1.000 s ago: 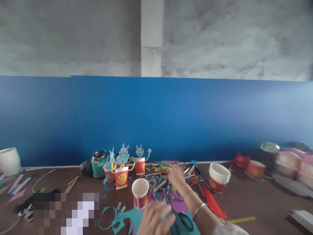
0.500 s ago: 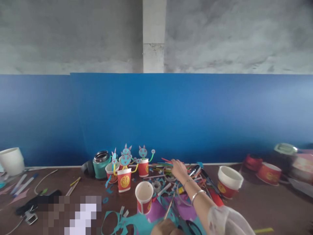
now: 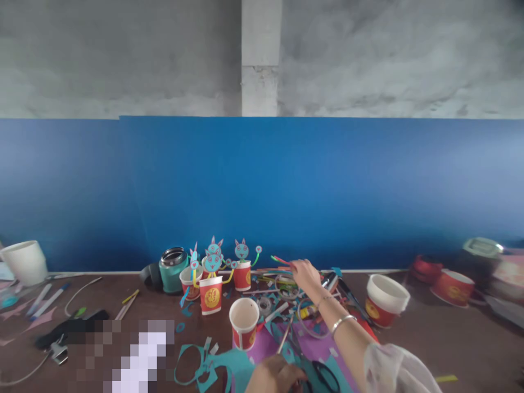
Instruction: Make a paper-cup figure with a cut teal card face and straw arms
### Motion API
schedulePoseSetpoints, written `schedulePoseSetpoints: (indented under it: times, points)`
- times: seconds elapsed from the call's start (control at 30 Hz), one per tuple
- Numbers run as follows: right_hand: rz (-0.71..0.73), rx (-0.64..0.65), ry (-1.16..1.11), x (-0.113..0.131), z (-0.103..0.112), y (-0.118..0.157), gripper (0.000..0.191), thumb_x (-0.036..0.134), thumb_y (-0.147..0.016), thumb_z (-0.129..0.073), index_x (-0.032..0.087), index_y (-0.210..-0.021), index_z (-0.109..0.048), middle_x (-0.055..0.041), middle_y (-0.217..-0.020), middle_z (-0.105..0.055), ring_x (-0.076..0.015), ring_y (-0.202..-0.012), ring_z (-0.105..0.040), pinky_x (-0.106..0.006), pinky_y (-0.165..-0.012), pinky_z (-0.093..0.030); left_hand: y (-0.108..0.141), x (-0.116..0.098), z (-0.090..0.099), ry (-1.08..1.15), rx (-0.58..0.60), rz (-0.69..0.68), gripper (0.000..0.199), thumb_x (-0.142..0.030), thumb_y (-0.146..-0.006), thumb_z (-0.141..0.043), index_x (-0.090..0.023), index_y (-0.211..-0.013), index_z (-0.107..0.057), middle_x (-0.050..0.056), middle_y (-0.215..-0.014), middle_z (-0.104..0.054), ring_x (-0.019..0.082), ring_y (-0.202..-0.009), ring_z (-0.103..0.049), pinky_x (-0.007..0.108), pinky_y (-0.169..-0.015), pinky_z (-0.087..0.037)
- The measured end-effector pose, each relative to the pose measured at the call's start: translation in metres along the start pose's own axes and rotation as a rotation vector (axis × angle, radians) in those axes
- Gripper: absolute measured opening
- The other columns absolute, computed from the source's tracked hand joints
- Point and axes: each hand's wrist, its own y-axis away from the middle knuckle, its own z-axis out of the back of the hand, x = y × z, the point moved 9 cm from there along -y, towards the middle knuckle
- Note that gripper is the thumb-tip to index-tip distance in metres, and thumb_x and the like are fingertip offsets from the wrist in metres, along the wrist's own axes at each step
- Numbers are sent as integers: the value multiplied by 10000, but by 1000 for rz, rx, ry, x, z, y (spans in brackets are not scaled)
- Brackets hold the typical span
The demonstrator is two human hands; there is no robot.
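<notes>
In the head view my right hand [image 3: 306, 275] reaches over the pile of craft scraps, pinching red and green straws [image 3: 282, 260] that stick out to its left. My left hand [image 3: 276, 375] is curled low at the front, over teal paper [image 3: 241, 363]; whatever is in its fingers is hidden. A thin pale stick [image 3: 285, 334] extends just above its knuckles; I cannot tell whether the hand holds it. Scissors with black handles [image 3: 326, 375] lie beside this hand. A red-and-white paper cup [image 3: 244, 323] stands behind and left of it.
Several paper-cup figures with teal cat faces [image 3: 211, 295] stand behind, next to a teal thermos [image 3: 172, 269]. Stacked paper cups [image 3: 386, 300] are at right. Tape [image 3: 265, 305], a white marker [image 3: 277, 311] and purple paper [image 3: 262, 345] clutter the middle. A blue panel [image 3: 262, 191] rises behind.
My right hand has lifted slightly and moved right, drawing the straws up from the pile. My left hand stays low at the front, its fingers turned a little.
</notes>
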Motion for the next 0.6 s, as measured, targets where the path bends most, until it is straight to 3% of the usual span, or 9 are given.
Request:
schedulePoseSetpoints:
  times: [0.07,0.17,0.3,0.4,0.53,0.6]
  points:
    - [28,12,-10,10,1,4,352,190,-896,-357,192,-1063,-667,-105,-1013,-691,-225,-1076,-552,-282,-803,-409,0,0,0,-1,-8,2,242,-155,-774,-507,-219,-953,-658,51,-688,-674,158,-597,-611,210,-526,-453]
    - [95,90,-31,36,-12,13,257,208,-807,-504,208,-975,-699,-86,-988,-712,-222,-996,-609,-262,-772,-426,-1,0,0,1,-37,26,250,-138,-734,-526,-210,-931,-663,51,-692,-672,147,-574,-599,201,-512,-443]
    - [110,186,-41,60,-31,25,250,69,-657,-590,183,-832,-726,-109,-894,-729,-249,-915,-654,-271,-724,-439,-1,0,6,5,-112,38,222,-142,-711,-543,-206,-888,-662,44,-677,-670,140,-551,-592,198,-509,-445]
    - [72,196,-76,59,-27,27,262,8,-637,-564,157,-787,-719,-144,-904,-722,-280,-922,-650,-312,-745,-435,-3,-2,9,16,-93,32,228,-135,-712,-536,-208,-892,-656,50,-683,-677,155,-577,-618,206,-525,-462]
    - [-13,162,-230,37,0,29,229,4,-651,-546,148,-742,-698,-152,-891,-711,-297,-959,-618,-339,-771,-411,-5,-1,18,52,-67,89,250,-137,-706,-525,-216,-903,-658,61,-726,-686,175,-619,-642,228,-546,-489]
    - [-57,143,-369,25,14,36,154,49,-651,-576,147,-702,-683,-131,-838,-704,-285,-924,-614,-312,-729,-407,-5,1,27,95,-118,148,240,-146,-729,-507,-210,-904,-659,63,-732,-689,185,-645,-647,255,-586,-510]
